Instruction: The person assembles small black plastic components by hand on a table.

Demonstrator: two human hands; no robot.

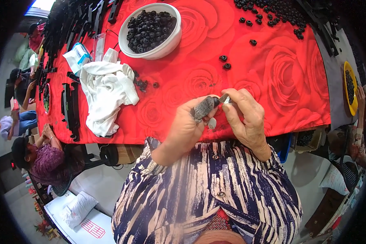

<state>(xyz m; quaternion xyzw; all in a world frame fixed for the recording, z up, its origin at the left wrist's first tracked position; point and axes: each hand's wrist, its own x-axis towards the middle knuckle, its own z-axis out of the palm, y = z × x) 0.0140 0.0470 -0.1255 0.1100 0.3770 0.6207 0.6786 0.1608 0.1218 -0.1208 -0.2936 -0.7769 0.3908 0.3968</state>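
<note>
My left hand [182, 129] is closed, pinching a small black part [216, 101] at its fingertips. A grey speckled cloth cover [203, 108] wraps one of its digits. Facing it, my right hand [248, 118] pinches a small blade [223, 98] with a pale, shiny wrapped end. The blade's tip meets the black part or lies right beside it; I cannot tell which. Below the fingers a pale round piece [212, 123] shows, partly hidden by the left hand. Both hands are over the near edge of the red rose-patterned tablecloth [166, 87].
A white bowl [151, 55] of small black parts stands at the back. Crumpled white cloth [105, 91] lies to the left, near long black strips [71, 110]. Loose black parts [272, 16] spread at the far right. Another person [49, 158] sits at the left; a yellow tray [347, 91] is at the right.
</note>
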